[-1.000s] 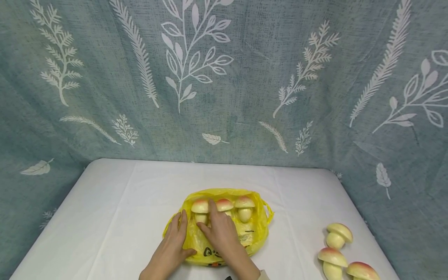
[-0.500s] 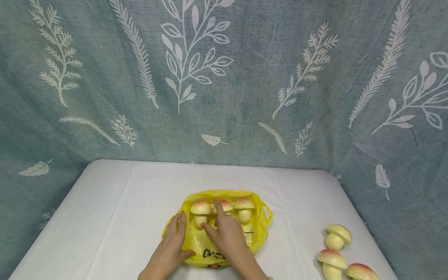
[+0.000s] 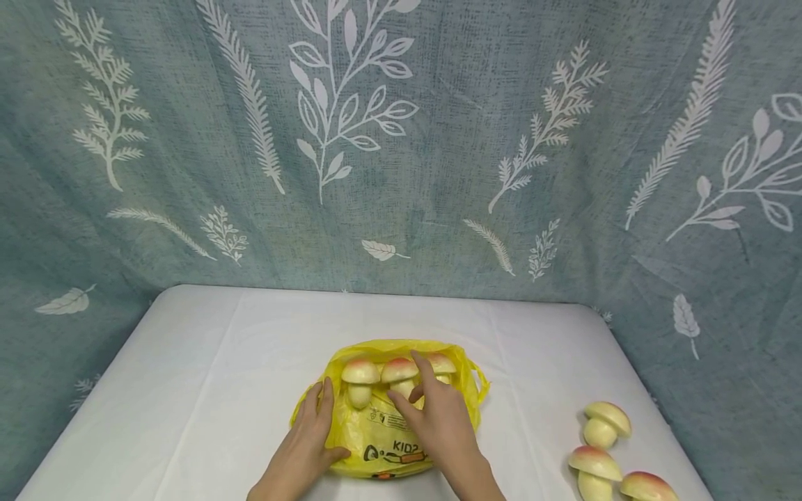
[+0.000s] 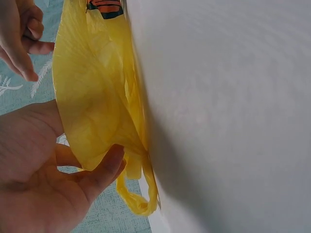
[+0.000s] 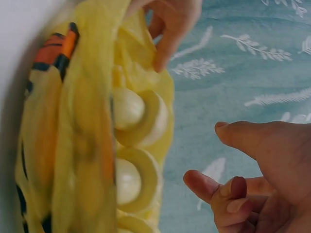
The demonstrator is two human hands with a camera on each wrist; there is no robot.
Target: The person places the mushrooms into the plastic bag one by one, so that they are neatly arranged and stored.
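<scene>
A yellow plastic bag (image 3: 357, 445) lies with its mouth spread wide, a row of toy mushrooms along its far side: a left mushroom (image 3: 360, 371), a middle mushroom (image 3: 397, 370) and a right mushroom (image 3: 443, 363). My left hand (image 3: 305, 431) holds the bag's left rim; in the left wrist view its thumb goes behind the film while a fingertip (image 4: 115, 151) rests on the outside. Above the mushrooms hovers my right hand (image 3: 441, 421), thumb and index finger extended and apart, the other fingers curled, holding nothing. It partly covers the right mushroom.
Outside the bag at the table's right side are an upper mushroom (image 3: 604, 423), a middle mushroom (image 3: 594, 473) and a lower mushroom (image 3: 648, 486). A white cloth covers the table (image 3: 207, 390). A patterned green curtain (image 3: 438, 160) hangs behind.
My right hand has moved rightward over the row, from the left mushroom towards the right one, uncovering the left and middle mushrooms and print on the bag. My left hand stays at the rim.
</scene>
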